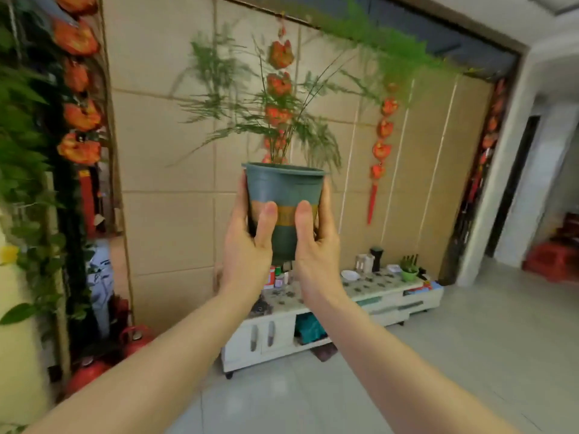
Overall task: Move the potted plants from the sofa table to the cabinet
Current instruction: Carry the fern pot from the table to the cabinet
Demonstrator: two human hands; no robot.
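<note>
While both arms reach forward, left hand [247,245] and right hand [316,245] curled round a tall blue-green pot [283,195], feathery plant [275,120] rising from it, held in mid-air before the white cabinet [313,324], pot's orange band [286,214] too blurred to read.

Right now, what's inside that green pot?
Thin feathery stems rise from the pot, held by the left hand and right hand. The rim hides any soil.

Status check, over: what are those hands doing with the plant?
Both hands, left and right, grip the green pot, held up in the air. Plant upright. Cabinet ahead, its top crowded with bottles and a bowl.
</note>
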